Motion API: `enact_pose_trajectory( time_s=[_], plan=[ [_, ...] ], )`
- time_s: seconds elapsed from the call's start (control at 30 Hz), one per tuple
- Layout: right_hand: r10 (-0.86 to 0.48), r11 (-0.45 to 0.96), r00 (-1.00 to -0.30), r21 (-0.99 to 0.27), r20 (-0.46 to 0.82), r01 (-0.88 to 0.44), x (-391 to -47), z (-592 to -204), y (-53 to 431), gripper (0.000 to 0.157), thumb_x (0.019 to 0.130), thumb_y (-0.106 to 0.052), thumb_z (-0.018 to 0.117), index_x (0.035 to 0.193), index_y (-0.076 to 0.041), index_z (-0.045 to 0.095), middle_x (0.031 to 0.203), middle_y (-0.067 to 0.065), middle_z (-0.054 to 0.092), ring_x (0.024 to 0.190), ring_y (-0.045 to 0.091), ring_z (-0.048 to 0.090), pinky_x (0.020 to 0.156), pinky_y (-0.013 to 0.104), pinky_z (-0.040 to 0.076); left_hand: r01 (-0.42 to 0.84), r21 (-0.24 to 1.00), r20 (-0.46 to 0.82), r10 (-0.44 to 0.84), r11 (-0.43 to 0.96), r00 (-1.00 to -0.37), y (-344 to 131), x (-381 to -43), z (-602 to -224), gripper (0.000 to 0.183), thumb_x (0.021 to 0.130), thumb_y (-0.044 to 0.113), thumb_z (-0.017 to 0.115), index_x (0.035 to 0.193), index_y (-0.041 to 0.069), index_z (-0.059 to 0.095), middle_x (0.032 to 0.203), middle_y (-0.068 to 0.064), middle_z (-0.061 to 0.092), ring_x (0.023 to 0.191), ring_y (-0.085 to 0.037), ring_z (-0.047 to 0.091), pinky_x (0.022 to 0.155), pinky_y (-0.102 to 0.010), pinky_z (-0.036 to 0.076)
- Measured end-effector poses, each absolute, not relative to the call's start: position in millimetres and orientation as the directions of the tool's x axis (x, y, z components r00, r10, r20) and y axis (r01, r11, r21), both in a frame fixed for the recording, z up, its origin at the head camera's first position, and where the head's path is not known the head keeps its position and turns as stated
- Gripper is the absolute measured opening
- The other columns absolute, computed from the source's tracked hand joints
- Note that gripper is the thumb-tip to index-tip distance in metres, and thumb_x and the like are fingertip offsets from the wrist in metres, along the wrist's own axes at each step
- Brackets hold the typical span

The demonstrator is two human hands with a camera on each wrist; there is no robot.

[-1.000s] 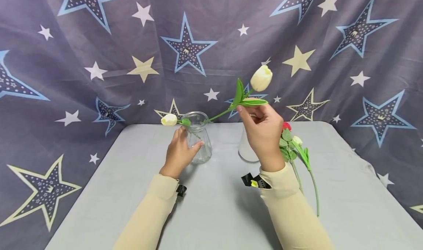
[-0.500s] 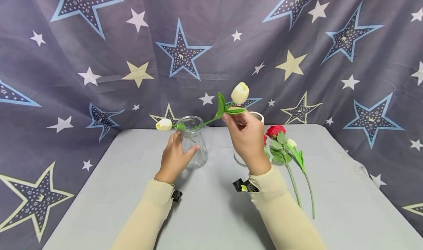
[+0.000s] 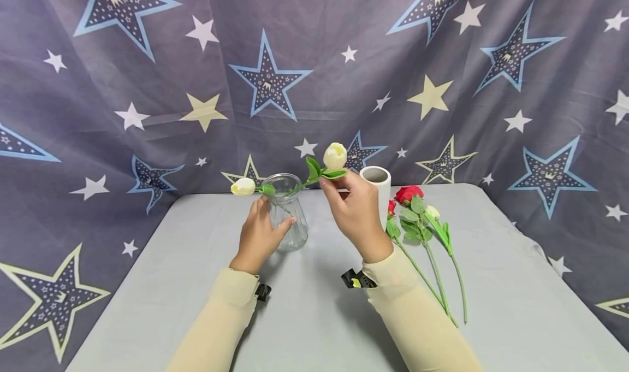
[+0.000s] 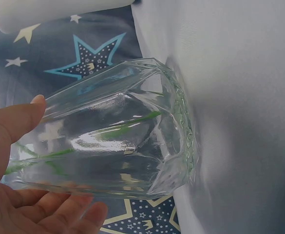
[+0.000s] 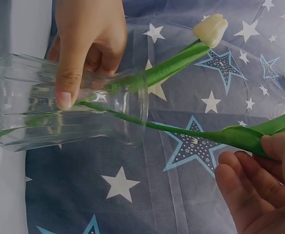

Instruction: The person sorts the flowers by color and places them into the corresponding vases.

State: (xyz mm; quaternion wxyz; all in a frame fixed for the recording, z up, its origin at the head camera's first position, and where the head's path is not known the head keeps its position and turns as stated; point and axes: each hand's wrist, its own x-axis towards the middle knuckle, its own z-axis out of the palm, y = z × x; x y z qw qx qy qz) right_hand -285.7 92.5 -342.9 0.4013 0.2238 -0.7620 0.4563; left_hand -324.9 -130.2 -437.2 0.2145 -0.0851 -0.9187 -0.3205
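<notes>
A clear glass vase (image 3: 295,232) stands upright on the table, and my left hand (image 3: 256,235) grips its side with thumb and fingers around it. One white tulip (image 3: 243,186) leans out over the vase's left rim. Between thumb and fingertips my right hand (image 3: 357,212) pinches a second white tulip (image 3: 335,156) near its leaves, right of the vase mouth. In the right wrist view, this tulip's green stem (image 5: 171,128) passes through the mouth into the glass vase (image 5: 108,122). Green stems (image 4: 127,127) show through the glass in the left wrist view.
A white cylindrical vase (image 3: 384,194) stands behind my right hand. On the table to its right lie a red rose (image 3: 409,194), a second red rose (image 3: 391,208) partly hidden, and a white tulip (image 3: 432,212). A star-patterned curtain (image 3: 206,44) hangs behind the grey table (image 3: 162,263).
My right hand has moved left and slightly down with the tulip, and more of its stem has gone into the glass vase. The left hand keeps its grip. The head view has shifted slightly.
</notes>
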Motion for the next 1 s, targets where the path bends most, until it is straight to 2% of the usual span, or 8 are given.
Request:
enact_pose_trajectory(
  time_s=[0.2, 0.57, 1.0],
  plan=[
    [-0.002, 0.495, -0.579, -0.502, 0.815, -0.709, -289, -347, 88, 0.015, 0.099, -0.023, 0.072, 0.101, -0.008, 0.077, 0.095, 0.004, 0.078, 0.085, 0.012, 0.076, 0.070, 0.023, 0.061, 0.304, 0.544, 0.461, 0.024, 0.782, -0.887, -131, -326, -438, 0.088, 0.088, 0.044, 0.082, 0.153, 0.005, 0.038, 0.138, -0.024, 0.051, 0.118, -0.047, 0.061, 0.096, -0.061, 0.053],
    [-0.055, 0.492, -0.613, -0.513, 0.788, -0.704, -292, -357, 80, 0.013, 0.097, -0.018, 0.074, 0.105, -0.008, 0.076, 0.094, 0.005, 0.077, 0.085, 0.013, 0.075, 0.073, 0.023, 0.062, 0.308, 0.554, 0.469, 0.016, 0.774, -0.883, -130, -326, -437, 0.086, 0.088, 0.042, 0.083, 0.152, 0.006, 0.039, 0.136, -0.023, 0.053, 0.115, -0.046, 0.062, 0.093, -0.061, 0.054],
    [-0.112, 0.520, -0.637, -0.501, 0.763, -0.692, -294, -365, 69, 0.015, 0.099, -0.022, 0.073, 0.107, -0.011, 0.076, 0.095, 0.003, 0.077, 0.084, 0.011, 0.075, 0.073, 0.019, 0.060, 0.305, 0.549, 0.479, 0.006, 0.778, -0.878, -129, -325, -437, 0.086, 0.086, 0.042, 0.085, 0.151, 0.005, 0.043, 0.132, -0.021, 0.055, 0.112, -0.042, 0.063, 0.089, -0.059, 0.055]
  ],
)
